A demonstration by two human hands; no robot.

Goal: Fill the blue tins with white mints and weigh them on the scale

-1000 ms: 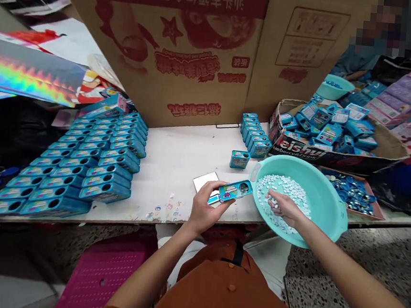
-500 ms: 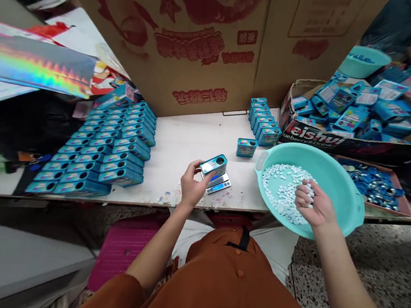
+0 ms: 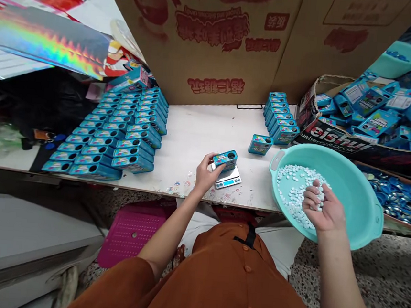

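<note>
My left hand (image 3: pixel 207 174) grips a small blue box (image 3: pixel 225 159) with a round dark hole in its top, at the small silver scale (image 3: pixel 229 181). Whether the box rests on the scale's plate is hard to tell. Curled palm up, my right hand (image 3: pixel 325 210) holds several small white candies (image 3: pixel 320 196) above the turquoise basin (image 3: pixel 347 195). More loose white candies (image 3: pixel 295 193) lie on the basin's left side. One blue box (image 3: pixel 260 144) stands alone behind the scale, to its right.
Rows of blue boxes (image 3: pixel 100 149) stand at the left. Behind the table rises a large cardboard box (image 3: pixel 221 54). A short row of boxes (image 3: pixel 283 127), an open carton (image 3: pixel 336 144) of blue boxes and a tray of blue caps (image 3: pixel 399 199) are at the right.
The view has shifted. My left hand has brought the blue box down and levelled it at the scale. My right hand stays over the basin with the candies, its palm turned slightly more upward.
</note>
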